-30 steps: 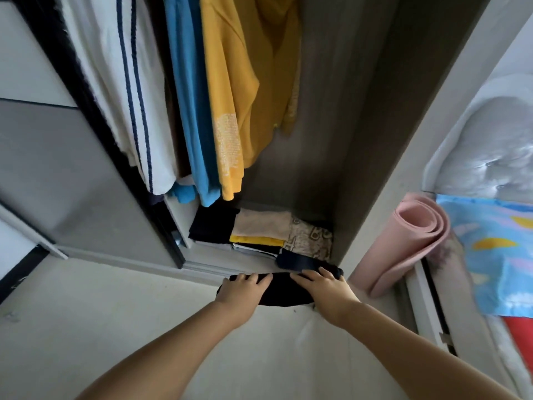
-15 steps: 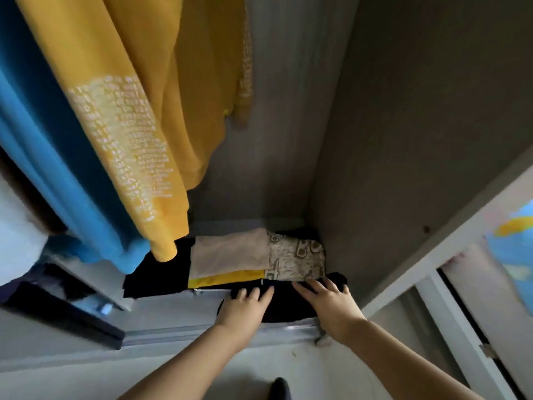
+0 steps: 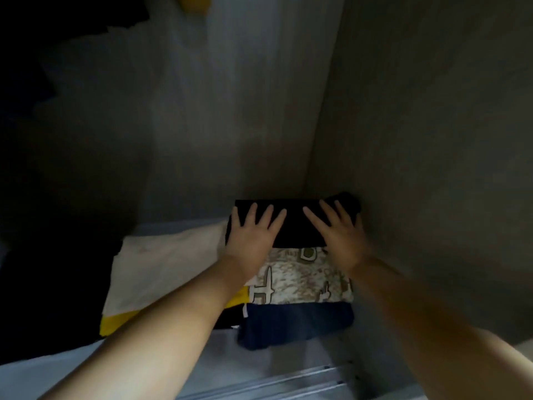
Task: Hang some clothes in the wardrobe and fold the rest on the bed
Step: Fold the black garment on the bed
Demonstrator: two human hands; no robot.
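left hand [image 3: 250, 237]: fingers straight, flat on black fold [image 3: 294, 223] | right hand [image 3: 339, 235]: same | fold: under both palms, in wardrobe [image 3: 418, 140] corner (atop patterned shirt [image 3: 300, 278]) | cream fold [image 3: 167, 267]: left of left hand

A silvery metal sliding-door track [image 3: 288, 382] with parallel raised rails runs along the front edge of the pale wardrobe floor [image 3: 72, 368], slanting upward toward the right-hand corner. Small dark fixings [image 3: 340, 382], too small to tell apart from screw heads, sit on the rails near the right end. Dim, soft light hides finer detail.
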